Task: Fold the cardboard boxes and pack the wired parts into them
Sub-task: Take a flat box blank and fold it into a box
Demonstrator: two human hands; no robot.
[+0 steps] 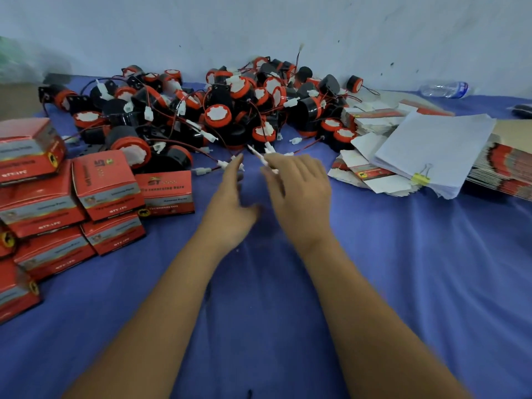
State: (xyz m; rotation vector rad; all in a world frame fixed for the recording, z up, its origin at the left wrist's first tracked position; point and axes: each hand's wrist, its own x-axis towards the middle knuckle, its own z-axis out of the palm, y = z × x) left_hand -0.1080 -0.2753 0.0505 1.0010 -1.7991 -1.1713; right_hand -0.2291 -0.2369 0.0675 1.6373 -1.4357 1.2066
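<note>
Where cloth (288, 283) lies bare, both hands (299, 194) hover

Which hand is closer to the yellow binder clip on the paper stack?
Right. The right hand lies just left of the binder clip; the left hand sits farther left, beyond it.

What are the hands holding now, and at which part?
The right hand pinches a white connector at a wire's end. The left hand holds nothing; its fingers are relaxed.
</note>
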